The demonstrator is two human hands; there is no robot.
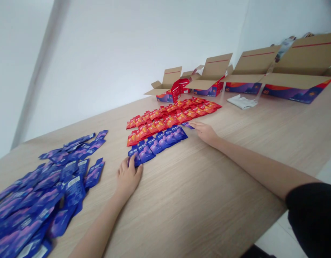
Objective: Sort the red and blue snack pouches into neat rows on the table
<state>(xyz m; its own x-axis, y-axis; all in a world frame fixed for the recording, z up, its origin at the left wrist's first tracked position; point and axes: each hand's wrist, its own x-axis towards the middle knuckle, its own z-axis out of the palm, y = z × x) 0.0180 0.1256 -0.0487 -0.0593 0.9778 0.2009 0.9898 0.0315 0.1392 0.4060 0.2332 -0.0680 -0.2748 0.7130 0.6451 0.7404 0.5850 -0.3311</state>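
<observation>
A short row of purple sachets [157,142] lies on the wooden table [197,200], in front of overlapping rows of red-orange sachets [171,116]. My left hand [128,177] rests flat at the row's near end, its fingers stretched onto the first purple sachet. My right hand [205,132] reaches to the row's far end, with its fingertips on a purple sachet [188,125] lying beside the red ones. Both hands press or touch rather than grip.
A loose heap of purple sachets [42,193] covers the table's left side. Several open cardboard boxes [246,77] with printed sides stand along the far edge by the white wall. A white crumpled wrapper [242,101] lies before them.
</observation>
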